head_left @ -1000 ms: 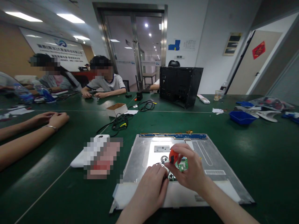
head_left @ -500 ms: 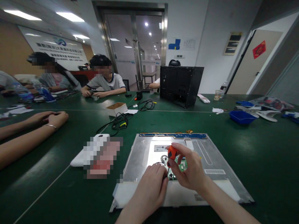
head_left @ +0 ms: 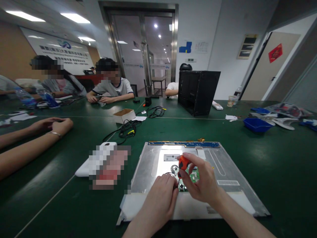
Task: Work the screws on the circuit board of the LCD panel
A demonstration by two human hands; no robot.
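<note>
My right hand (head_left: 204,180) grips the orange and black handle of a small screwdriver (head_left: 183,162) between thumb and fingers. The shaft points down to a green circuit board (head_left: 195,175) on a metal display panel (head_left: 142,178). Beside the shaft, on the near left of the board, my left hand (head_left: 160,193) rests with its fingers curled inward; whatever they hold is hidden. A blue board strip (head_left: 170,144) runs along the panel's far edge, and a white flat cable (head_left: 200,152) leads from it.
A black computer case (head_left: 199,92) stands across the table, a person behind it. To the left are a white device (head_left: 85,167), cables (head_left: 127,129), an open box (head_left: 123,115) and a co-worker's forearms (head_left: 29,148). A blue tray (head_left: 257,124) lies at right.
The black computer case has turned and shifted to the right, showing more of its side. The person's arm behind it shows more. My hands and the screwdriver stay nearly in place.
</note>
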